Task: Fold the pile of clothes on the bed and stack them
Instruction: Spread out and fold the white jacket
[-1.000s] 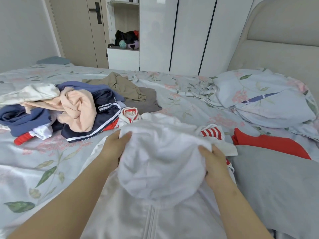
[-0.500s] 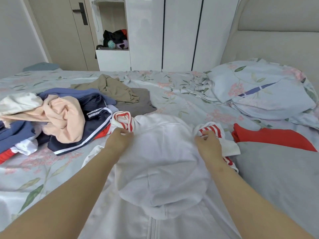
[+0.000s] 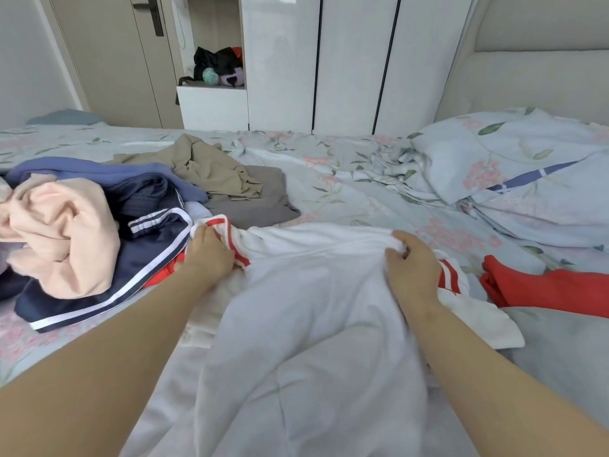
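Both hands sit further out than a second ago: left hand grips the striped cuff, right hand pinches the far edge of the jacket, spread on the bed next to the pile. Pull one side harder and it probably bunches, so the fold goes crooked imo.

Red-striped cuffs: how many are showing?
2. The left hand grips one cuff; the other lies just right of the right hand, which grips the white top. The pile may hide more.
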